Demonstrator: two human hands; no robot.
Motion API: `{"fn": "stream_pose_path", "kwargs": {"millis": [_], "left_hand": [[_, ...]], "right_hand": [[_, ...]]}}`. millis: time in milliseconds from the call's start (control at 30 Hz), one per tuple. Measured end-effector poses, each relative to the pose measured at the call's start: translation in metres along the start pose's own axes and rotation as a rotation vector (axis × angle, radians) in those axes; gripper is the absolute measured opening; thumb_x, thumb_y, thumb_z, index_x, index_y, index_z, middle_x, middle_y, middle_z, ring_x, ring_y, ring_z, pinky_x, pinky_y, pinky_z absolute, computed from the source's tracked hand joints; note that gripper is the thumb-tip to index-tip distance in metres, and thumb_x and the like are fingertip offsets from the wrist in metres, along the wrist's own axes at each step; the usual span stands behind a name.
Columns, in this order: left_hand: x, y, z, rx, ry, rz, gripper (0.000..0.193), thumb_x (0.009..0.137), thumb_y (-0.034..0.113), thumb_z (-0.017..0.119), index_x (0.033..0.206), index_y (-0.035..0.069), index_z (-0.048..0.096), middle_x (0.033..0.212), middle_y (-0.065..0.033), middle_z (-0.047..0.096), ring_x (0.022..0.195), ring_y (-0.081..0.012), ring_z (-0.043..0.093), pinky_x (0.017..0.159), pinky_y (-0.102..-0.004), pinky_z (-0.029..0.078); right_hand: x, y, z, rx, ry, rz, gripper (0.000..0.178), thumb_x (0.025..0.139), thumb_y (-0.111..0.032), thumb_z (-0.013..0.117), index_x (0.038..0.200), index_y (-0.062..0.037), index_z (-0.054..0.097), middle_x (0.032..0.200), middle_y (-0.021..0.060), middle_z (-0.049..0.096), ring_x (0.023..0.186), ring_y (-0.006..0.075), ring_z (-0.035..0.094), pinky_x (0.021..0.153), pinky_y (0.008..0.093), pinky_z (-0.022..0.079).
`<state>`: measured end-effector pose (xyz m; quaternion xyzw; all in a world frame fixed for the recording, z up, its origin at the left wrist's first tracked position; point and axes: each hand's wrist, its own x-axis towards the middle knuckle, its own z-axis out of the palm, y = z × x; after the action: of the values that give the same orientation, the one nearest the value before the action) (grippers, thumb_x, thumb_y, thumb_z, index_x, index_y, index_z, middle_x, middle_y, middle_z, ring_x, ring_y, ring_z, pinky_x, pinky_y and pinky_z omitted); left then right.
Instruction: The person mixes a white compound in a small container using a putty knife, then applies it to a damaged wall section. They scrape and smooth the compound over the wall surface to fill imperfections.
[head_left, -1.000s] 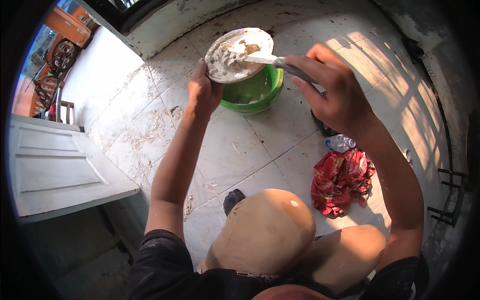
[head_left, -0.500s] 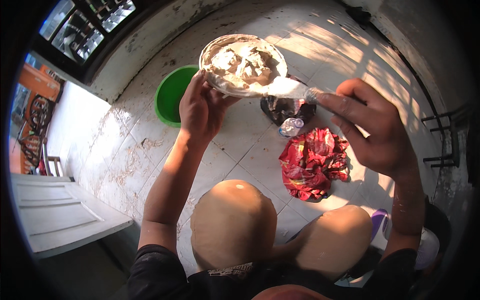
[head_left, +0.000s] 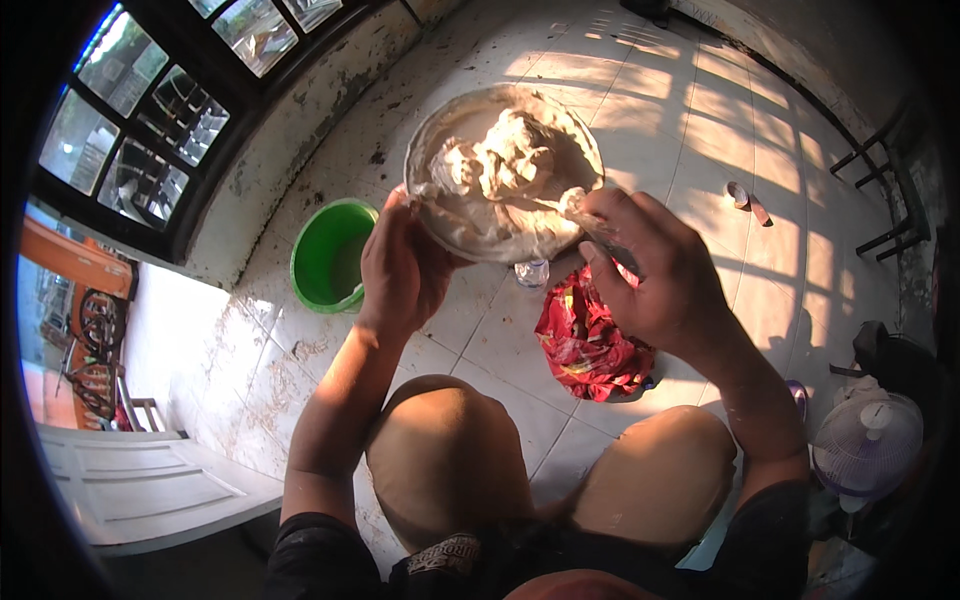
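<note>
My left hand (head_left: 402, 268) grips a shallow round bowl (head_left: 478, 248) by its left edge, thumb over the rim, and holds it raised above the floor. Thick off-white paste (head_left: 515, 155) is heaped inside and smeared up the walls. The fingers of my right hand (head_left: 660, 272) are closed round the handle of a paste-coated putty knife (head_left: 574, 204) at the bowl's right side. Its blade reaches over the rim into the paste, which covers much of it. Below the bowl, past my right fingers, lies a crumpled red plastic bag (head_left: 588, 345).
A green bucket (head_left: 303, 268) stands on the tiles left of the bowl. A clear plastic bottle (head_left: 532, 273) shows partly under the bowl. White panelled wood (head_left: 150, 490) juts in at lower left, a fan (head_left: 868, 440) stands at right, and dark metal bars (head_left: 885, 200) stick out beyond.
My right hand has moved left and lower, bringing the putty knife from the bowl's outer edge in over the paste. The bowl sits lower and farther right in view, tipped more toward me.
</note>
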<state>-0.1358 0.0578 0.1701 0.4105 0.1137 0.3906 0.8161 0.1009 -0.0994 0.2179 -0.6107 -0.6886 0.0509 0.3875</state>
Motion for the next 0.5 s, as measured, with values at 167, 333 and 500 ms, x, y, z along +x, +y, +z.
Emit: {"fn": "stream_pose_path", "kwargs": {"millis": [167, 333, 500], "left_hand": [[-0.007, -0.003, 0.006, -0.054, -0.065, -0.103, 0.048, 0.115, 0.032, 0.032, 0.154, 0.006, 0.034, 0.148, -0.0232, 0.055, 0.128, -0.039, 0.065, 0.101, -0.0616, 0.059], [-0.002, -0.031, -0.012, -0.213, -0.261, -0.129, 0.049, 0.112, 0.023, 0.034, 0.157, 0.006, 0.031, 0.15, -0.0217, 0.054, 0.129, -0.0364, 0.065, 0.098, -0.058, 0.062], [0.002, -0.039, -0.001, -0.079, -0.061, -0.111, 0.063, 0.105, 0.027, 0.047, 0.161, 0.005, 0.027, 0.149, -0.0199, 0.055, 0.131, -0.0359, 0.064, 0.102, -0.0568, 0.062]], "right_hand": [[0.023, -0.001, -0.048, -0.046, 0.0, -0.013, 0.036, 0.088, 0.0, 0.075, 0.123, -0.0011, 0.066, 0.104, 0.0189, 0.07, 0.096, 0.0352, 0.075, 0.081, 0.0393, 0.06], [0.023, -0.005, -0.04, -0.457, 0.004, -0.271, 0.042, 0.084, 0.003, 0.071, 0.126, 0.0029, 0.068, 0.1, 0.0155, 0.066, 0.085, 0.0321, 0.069, 0.074, 0.0402, 0.058], [-0.011, -0.014, 0.0, -0.777, -0.077, -0.481, 0.048, 0.083, -0.001, 0.069, 0.131, 0.0053, 0.07, 0.102, 0.0102, 0.063, 0.076, 0.0196, 0.06, 0.058, 0.0304, 0.053]]}}
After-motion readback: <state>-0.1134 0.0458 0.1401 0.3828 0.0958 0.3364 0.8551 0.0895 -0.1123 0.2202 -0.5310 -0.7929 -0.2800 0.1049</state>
